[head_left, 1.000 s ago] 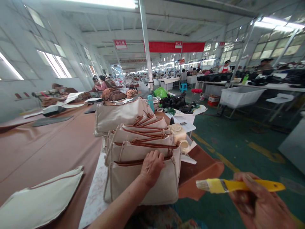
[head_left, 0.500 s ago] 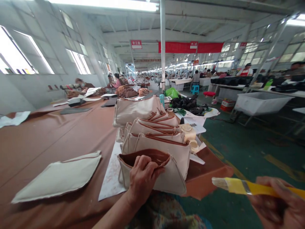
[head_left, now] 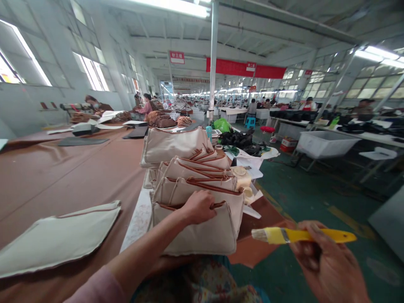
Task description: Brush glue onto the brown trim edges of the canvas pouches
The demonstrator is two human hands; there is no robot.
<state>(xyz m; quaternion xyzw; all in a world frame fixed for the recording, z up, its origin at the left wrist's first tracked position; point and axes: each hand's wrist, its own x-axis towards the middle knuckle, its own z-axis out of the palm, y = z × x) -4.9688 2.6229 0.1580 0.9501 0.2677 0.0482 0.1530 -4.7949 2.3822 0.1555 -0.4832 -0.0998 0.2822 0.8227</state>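
Note:
My left hand (head_left: 198, 207) is closed on the top edge of the nearest cream bag piece (head_left: 202, 235), which has a brown lining; the fingertips are partly hidden at its opening. My right hand (head_left: 325, 252) grips a yellow-handled paintbrush (head_left: 303, 235), held level over the floor to the right, its pale bristles pointing left. Behind the front piece several more cream bag pieces (head_left: 205, 189) stand in a row, brown edges upward. Beside them sit a pale plastic jug (head_left: 241, 176) and a small open tub (head_left: 248, 195).
One flat cream piece (head_left: 63, 235) lies to the left on the brown-covered table (head_left: 78, 176). White paper (head_left: 134, 223) lies under the row. Black material (head_left: 241, 141) and a green bag (head_left: 223, 125) are farther back. A white bin (head_left: 326, 144) stands right; people sit in the distance.
The front piece's mouth has narrowed, with my left hand now reaching over its top edge. My right hand has brought the brush leftward, nearer the pieces. The view has shifted slightly.

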